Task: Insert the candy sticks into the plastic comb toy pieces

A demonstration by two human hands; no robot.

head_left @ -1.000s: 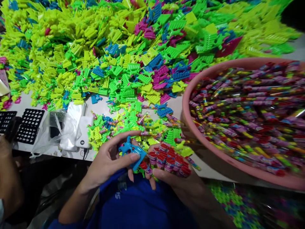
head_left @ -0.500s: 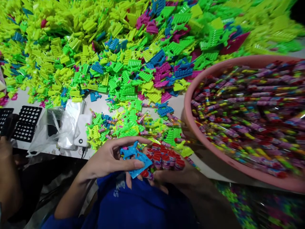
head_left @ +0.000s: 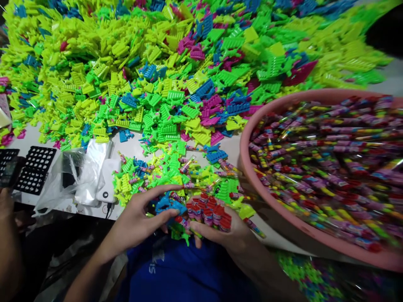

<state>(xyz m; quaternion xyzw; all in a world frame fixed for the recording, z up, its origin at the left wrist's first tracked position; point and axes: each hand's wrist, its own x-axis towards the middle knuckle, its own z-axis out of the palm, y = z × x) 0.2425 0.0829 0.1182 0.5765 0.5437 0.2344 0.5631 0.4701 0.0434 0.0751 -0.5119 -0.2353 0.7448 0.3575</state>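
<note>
My left hand (head_left: 143,220) is closed around a blue plastic toy piece (head_left: 166,204), with the thumb in front and the index finger stretched above it. Close beside it, my right hand (head_left: 225,235) grips a bundle of small candy tubes (head_left: 208,212) with red ends and purple labels turned upward. Bright green plastic pieces (head_left: 181,235) show just below both hands; which hand supports them I cannot tell. Under and beyond my fingers, a small heap of mixed toy pieces (head_left: 170,167) and wrapped candy sticks (head_left: 189,162) lies on the white table (head_left: 129,147).
A large pink tub (head_left: 247,147) full of wrapped candy sticks stands at the right. Yellow, green, blue and magenta toy pieces (head_left: 110,63) pile across the back. Clear plastic bags (head_left: 90,180), a white power bank (head_left: 107,180) and black perforated trays (head_left: 36,170) lie left, near another person's arm (head_left: 9,239).
The blue piece has turned and sunk lower between my hands, so its flat face no longer shows. Green pieces now appear beneath. The candy bundle has shifted slightly left, and the view has tilted.
</note>
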